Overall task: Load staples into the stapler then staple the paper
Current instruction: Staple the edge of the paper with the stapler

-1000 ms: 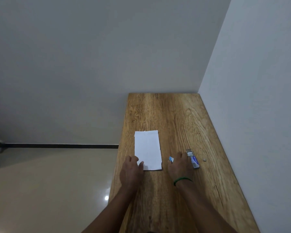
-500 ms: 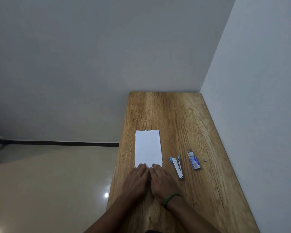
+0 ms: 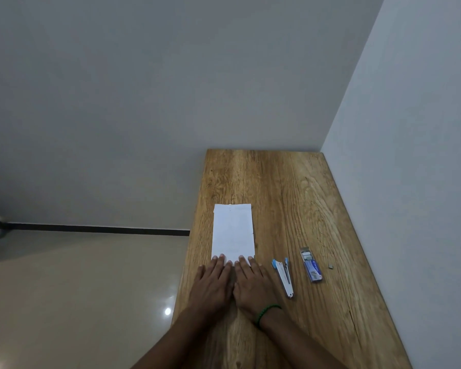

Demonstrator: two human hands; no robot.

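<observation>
Seen from above: a long wooden table running from the lower middle of the frame up toward the centre, set into a corner of pale grey walls. White paper lying flat in the middle of the frame, near the table's left edge, long axis running up and down the frame, top edge slightly ragged. Left hand and right hand laid flat side by side, palms down, fingers extended and relaxed, gripping nothing; fingertips resting on the paper's lower edge. Green bead bracelet on the right wrist. Just right of the right hand, not touched: stapler, silver with blue ends, lying on the table, long axis nearly up-down but leaning, lower end angled toward the right; upper end split into two arms with blue tips, so apparently lying open, narrow silver end pointing to the lower edge of the frame. Farther right, apart from the stapler: staple box, slim, blue and clear, roughly parallel to the stapler. Right of the box, a tiny dark scrap, too small to identify. Tan floor at lower left.
</observation>
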